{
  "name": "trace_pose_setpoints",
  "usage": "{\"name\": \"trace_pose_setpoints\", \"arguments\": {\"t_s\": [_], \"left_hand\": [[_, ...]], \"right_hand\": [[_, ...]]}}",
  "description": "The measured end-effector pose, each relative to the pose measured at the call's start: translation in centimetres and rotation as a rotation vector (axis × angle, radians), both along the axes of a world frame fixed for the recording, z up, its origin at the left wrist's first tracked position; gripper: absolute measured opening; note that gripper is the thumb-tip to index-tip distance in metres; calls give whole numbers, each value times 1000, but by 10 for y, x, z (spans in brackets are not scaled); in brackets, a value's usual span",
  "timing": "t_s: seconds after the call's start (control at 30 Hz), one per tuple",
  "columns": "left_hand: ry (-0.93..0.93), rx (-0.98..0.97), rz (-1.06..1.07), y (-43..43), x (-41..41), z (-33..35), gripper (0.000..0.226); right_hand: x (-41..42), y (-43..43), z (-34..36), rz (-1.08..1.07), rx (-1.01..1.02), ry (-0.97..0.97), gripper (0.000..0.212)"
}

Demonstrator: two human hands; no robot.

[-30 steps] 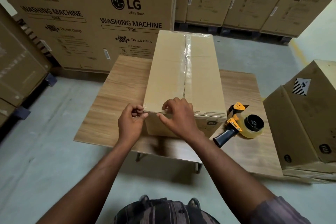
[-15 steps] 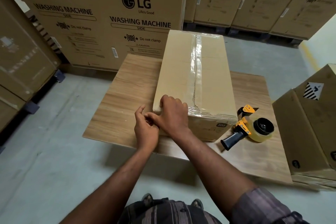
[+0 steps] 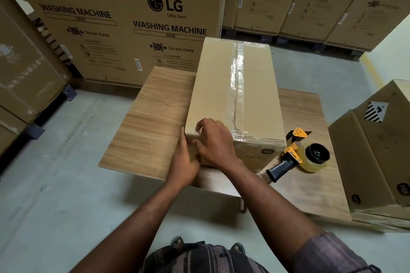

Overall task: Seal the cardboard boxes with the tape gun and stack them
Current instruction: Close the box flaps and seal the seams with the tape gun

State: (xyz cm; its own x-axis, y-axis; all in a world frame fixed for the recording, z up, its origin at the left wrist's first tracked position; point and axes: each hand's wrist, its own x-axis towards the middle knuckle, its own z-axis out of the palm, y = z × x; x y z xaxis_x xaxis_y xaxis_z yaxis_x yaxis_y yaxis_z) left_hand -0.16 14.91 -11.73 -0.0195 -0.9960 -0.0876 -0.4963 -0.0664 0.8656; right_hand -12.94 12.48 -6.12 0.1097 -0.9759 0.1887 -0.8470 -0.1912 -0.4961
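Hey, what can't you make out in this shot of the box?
Head view only.
- Near-left corner of the box, and any tape there: covered by the left hand and right hand.
- Print on its near face: too small.
- The side box: cut by the right edge.

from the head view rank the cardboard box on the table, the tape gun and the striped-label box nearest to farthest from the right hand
1. cardboard box: touching; the right hand rests on its near left corner.
2. tape gun: on the table, to the hand's right.
3. striped-label box: farthest right, past the tape gun.
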Motion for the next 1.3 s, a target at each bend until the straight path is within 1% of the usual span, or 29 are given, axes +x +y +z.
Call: {"name": "trace_pose_setpoints", "arguments": {"t_s": [0.03, 0.13, 0.17, 0.2, 0.23, 0.27, 0.3, 0.33, 0.37, 0.4, 0.43, 0.5, 0.57, 0.63, 0.77, 0.83, 0.9, 0.93, 1.0, 1.1, 1.2, 1.3], "left_hand": [[-41, 57, -41, -1, -1, -6, 87], [-203, 249, -161, -3, 7, -14, 68], [-242, 249, -145, -4, 10, -14, 67], [-254, 198, -90, -3, 13, -11, 70], [-264, 88, -27, -3, 14, -6, 76], [-288, -66, 1, -2, 13, 2, 79], [-349, -223, -40, -2, 10, 12, 80], [-444, -330, -160, -4, 4, 25, 81], [-571, -374, -316, -7, -1, 35, 85], [-706, -379, -448, -8, -7, 40, 91], [-813, -381, -518, -11, -10, 39, 95], [-895, -405, -520, -13, -9, 36, 96], [-874, -435, -484, -13, -4, 32, 93], [-838, -428, -458, -12, 2, 32, 91], [-768, -355, -383, -12, 13, 35, 91], [-754, -308, -350, -10, 19, 34, 90], [-743, -291, -315, -9, 13, 36, 86], [-740, -303, -312, -8, 5, 39, 84], [-739, -354, -371, -6, -16, 44, 81], [-781, -407, -466, -6, -30, 42, 83], [-790, -429, -468, -10, -20, 39, 83], [-750, -434, -452, -7, -19, 38, 80]], "right_hand": [[0, 0, 0, -1, -1, -23, 29], [-2, 4, -2, 2, -35, -91, 24], [-4, 6, -3, 3, -67, -88, 23], [-4, 10, -3, 2, -107, -80, 23], [-4, 14, -4, -5, -157, -77, 23], [-4, 18, -4, -13, -208, -72, 25], [-3, 21, -3, -12, -244, -57, 31], [-3, 24, -4, 5, -231, -21, 41], [-1, 25, -5, 36, -160, 46, 55], [0, 29, -8, 59, -57, 134, 68], [-1, 31, -13, 59, 26, 217, 76], [-9, 36, -25, 19, 42, 328, 78], [-24, 43, -34, -26, 26, 417, 78], [-44, 51, -39, -64, 30, 453, 80], [-106, 65, -44, -262, 18, 428, 79], [-136, 71, -41, -365, 61, 425, 81], [-146, 73, -32, -436, 118, 421, 84], [-142, 71, -27, -432, 135, 410, 85], [-125, 66, -22, -341, 134, 380, 87], [-110, 64, -24, -225, 123, 370, 84], [-120, 68, -28, -230, 93, 408, 78], [-117, 72, -28, -218, 93, 388, 80]]}}
